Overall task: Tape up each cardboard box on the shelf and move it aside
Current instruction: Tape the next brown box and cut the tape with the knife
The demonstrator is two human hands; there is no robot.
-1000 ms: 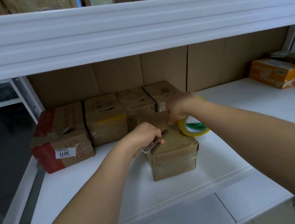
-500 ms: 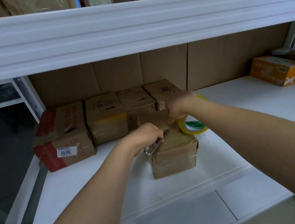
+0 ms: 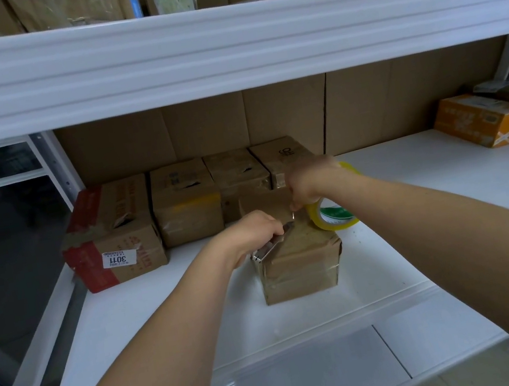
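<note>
Left hand (image 3: 250,232) grips the cutter (image 3: 274,243) on the box (image 3: 299,263) — right hand (image 3: 307,183) holds the tape roll (image 3: 333,214) at three o'clock.

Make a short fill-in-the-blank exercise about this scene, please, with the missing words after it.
1. The right hand holds a roll of ____ tape.
2. The left hand holds a metal cutter on top of the ____ box.
3. The white label on the red-edged box reads ____.
4. The orange box lies at the shelf's ____ end.

Missing words: yellow; front; 3011; right
</note>
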